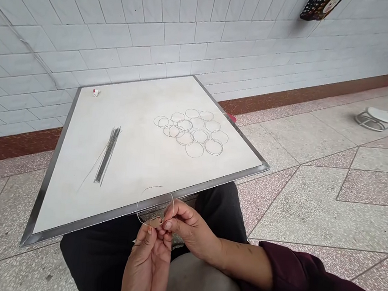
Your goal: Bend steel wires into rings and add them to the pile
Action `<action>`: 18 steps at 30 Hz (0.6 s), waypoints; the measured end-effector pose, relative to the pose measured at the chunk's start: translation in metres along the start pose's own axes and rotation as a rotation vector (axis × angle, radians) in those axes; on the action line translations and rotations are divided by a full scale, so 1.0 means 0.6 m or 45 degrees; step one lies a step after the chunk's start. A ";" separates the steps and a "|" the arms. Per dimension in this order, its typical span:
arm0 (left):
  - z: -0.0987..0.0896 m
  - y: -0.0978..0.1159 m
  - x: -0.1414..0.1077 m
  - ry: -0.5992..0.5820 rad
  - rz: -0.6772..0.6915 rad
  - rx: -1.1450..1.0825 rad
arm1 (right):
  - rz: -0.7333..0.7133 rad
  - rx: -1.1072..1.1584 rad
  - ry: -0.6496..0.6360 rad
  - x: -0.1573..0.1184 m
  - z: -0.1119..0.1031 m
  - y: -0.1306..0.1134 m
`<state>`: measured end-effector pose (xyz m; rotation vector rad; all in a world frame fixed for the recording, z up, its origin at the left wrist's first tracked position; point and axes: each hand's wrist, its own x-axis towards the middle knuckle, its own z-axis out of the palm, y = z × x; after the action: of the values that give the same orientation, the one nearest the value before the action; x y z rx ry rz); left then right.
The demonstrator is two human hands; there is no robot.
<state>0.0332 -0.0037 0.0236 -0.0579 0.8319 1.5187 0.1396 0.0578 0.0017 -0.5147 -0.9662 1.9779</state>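
Note:
A thin wire bent into a ring (138,202) stands up at the table's front edge, between my two hands. My left hand (148,255) pinches the ring's lower part, with tape or a covering showing on a fingertip. On the right, my right hand (188,225) pinches the wire close to the left fingertips. Several wire rings (194,149) lie overlapping on the right part of the white table (138,158). A bundle of straight dark wires (108,155) rests on the left part, with a few strands splayed out.
A small white and red object (96,92) sits at the table's far left corner. The metal table edge (104,217) runs above my knees. Behind is a tiled wall (180,36). A round white stool (375,118) stands on the floor at right.

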 end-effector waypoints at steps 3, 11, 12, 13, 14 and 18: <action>0.001 0.001 -0.001 0.046 -0.008 -0.031 | 0.044 0.012 -0.019 0.000 -0.001 0.001; 0.012 0.010 -0.004 0.108 -0.021 -0.052 | -0.039 -0.149 -0.071 -0.001 -0.007 -0.003; 0.012 0.009 -0.004 0.106 -0.020 -0.046 | -0.040 -0.147 -0.079 -0.002 -0.007 -0.002; 0.011 0.008 -0.004 0.100 -0.017 -0.041 | -0.043 -0.142 -0.084 -0.002 -0.007 0.000; 0.010 0.007 -0.004 0.091 -0.015 -0.038 | -0.049 -0.132 -0.081 -0.003 -0.006 0.002; 0.003 0.002 -0.002 0.052 -0.005 -0.030 | -0.043 -0.079 -0.011 -0.007 -0.001 0.007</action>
<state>0.0329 -0.0035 0.0261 -0.1080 0.8459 1.5276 0.1398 0.0533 -0.0021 -0.5214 -1.0379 1.9267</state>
